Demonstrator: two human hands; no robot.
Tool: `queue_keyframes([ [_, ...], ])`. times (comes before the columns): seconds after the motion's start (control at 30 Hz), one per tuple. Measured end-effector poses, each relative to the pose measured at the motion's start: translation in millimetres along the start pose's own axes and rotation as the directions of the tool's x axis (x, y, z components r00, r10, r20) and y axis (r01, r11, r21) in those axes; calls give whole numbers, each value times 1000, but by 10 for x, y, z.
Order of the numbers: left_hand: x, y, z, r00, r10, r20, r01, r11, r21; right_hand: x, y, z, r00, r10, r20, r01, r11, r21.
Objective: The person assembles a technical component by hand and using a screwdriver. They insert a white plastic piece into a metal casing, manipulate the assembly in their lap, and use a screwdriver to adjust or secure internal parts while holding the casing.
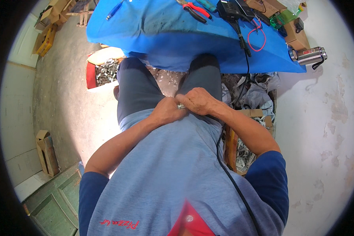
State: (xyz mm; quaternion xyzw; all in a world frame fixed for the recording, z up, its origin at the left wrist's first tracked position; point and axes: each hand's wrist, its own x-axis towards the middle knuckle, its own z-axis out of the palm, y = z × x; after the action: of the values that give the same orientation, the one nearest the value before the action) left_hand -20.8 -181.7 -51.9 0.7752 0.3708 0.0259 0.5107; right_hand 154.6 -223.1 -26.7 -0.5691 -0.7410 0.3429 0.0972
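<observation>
Both hands meet at my waist, above my lap. My left hand [168, 111] is closed, its fingers curled against a small pale, shiny piece [180, 106]. From the other side my right hand [199, 101] closes on the same piece, thumb toward the left hand. Most of the piece is hidden by the fingers, so I cannot tell its kind. Beyond my knees stands a table with a blue cover [165, 44]. On it lie red-and-black pliers [195, 11] and a blue pen [114, 11].
Black power adapters [229, 11] and a looped red wire [257, 39] lie at the table's right, near a steel flask [311, 56]. A red-sided box [91, 74] of small metal pieces sits left of my legs. A black cable [224, 167] runs down my right side, beside a peeling wall [326, 118].
</observation>
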Motion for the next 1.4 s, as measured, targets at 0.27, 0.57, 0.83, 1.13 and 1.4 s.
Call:
queue_keyframes([
  [0.27, -31, -10, -65, 990, -21, 140, 34, 995, -94, -56, 96, 349, 980, 12, -196, 29, 979, 203],
  [0.57, -194, 171, -280, 974, -88, 209, 148, 946, -289, 7, -26, 445, 953, 85, -291, 65, 880, 470],
  [0.83, -320, 199, -462, 969, -105, 225, 173, 936, -307, 65, -265, 373, 938, 91, -335, 138, 788, 600],
  [1.13, -218, 118, -263, 973, -172, 155, 202, 958, -205, 107, -166, 19, 970, -241, -27, 233, 957, -171],
  [1.4, -325, 65, -388, 956, -155, 250, 247, 885, -395, 125, -159, 428, 966, -2, -259, 142, 842, 521],
])
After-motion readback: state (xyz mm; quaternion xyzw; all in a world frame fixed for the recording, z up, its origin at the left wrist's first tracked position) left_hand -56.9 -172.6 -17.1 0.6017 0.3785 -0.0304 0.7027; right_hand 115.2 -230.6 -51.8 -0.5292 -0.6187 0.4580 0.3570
